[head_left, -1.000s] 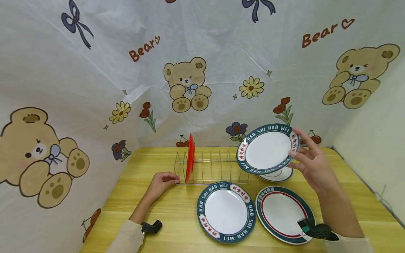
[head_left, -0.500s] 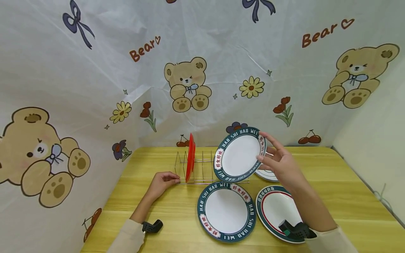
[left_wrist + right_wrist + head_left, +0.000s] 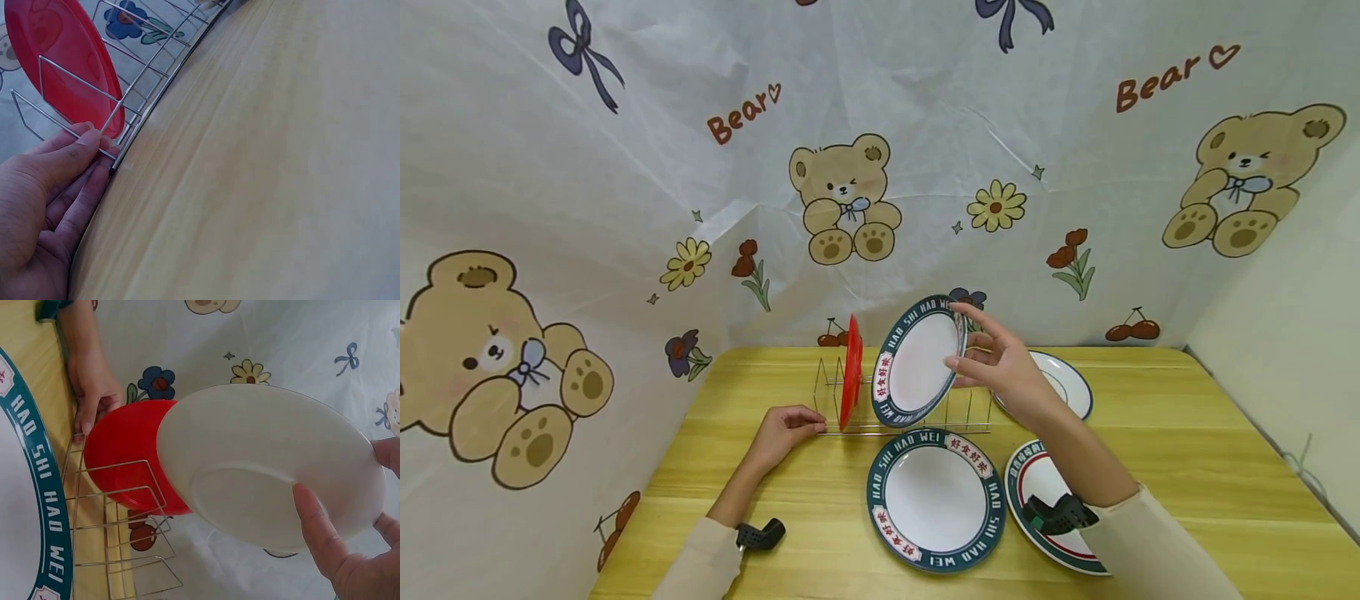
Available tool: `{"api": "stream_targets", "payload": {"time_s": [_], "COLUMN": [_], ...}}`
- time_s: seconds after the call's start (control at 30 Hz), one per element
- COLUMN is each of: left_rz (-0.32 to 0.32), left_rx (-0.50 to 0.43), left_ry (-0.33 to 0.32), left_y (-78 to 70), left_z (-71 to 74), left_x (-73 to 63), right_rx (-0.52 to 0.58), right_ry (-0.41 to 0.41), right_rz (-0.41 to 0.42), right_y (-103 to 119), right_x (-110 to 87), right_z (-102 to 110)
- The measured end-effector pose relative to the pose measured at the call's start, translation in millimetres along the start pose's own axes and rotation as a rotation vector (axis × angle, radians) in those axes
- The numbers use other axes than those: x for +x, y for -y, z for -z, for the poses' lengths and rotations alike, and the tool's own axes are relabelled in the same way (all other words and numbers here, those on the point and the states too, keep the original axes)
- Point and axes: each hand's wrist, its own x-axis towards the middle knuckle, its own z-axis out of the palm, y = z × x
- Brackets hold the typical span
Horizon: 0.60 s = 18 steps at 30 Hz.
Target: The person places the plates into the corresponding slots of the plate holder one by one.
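Observation:
My right hand (image 3: pixel 1011 371) grips a white plate (image 3: pixel 919 360) with a dark green lettered rim by its right edge. Tilted steeply, this plate hangs over the middle of the wire dish rack (image 3: pixel 955 410), just right of a red plate (image 3: pixel 852 375) standing upright in a slot. A plain pale side of the held plate (image 3: pixel 262 469) faces the right wrist view, overlapping part of the red one. At the rack's front left corner, my left hand (image 3: pixel 786 435) pinches the wire between thumb and fingers, clearly seen with the left hand (image 3: pixel 56 194) in its wrist view.
A matching green-rimmed plate (image 3: pixel 936 500) lies flat before the rack. To its right is a plate with a red ring (image 3: pixel 1037 483), partly under my right forearm. A white plate (image 3: pixel 1071 387) lies right of the rack on the wooden table (image 3: pixel 1210 467). A patterned cloth hangs behind.
My right hand has carried the green-rimmed plate leftward from the rack's right end to above its middle, turning it more upright. My left hand has stayed on the rack's corner.

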Motion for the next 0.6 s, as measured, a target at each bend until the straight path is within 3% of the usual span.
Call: {"api": "stream_targets", "payload": {"time_s": [0.23, 0.6], "left_rz": [-0.011, -0.032], "left_rx": [-0.021, -0.041], "left_ry": [-0.012, 0.0], "left_y": [3.6, 4.9], "left_z": [0.5, 1.4], "left_x": [-0.1, -0.5], "right_rx": [0.029, -0.106], "right_ry": [0.053, 0.108], "right_rz": [-0.006, 0.035], "right_y": [4, 2], "right_x": [20.1, 40.6], "right_z": [-20, -42]}}
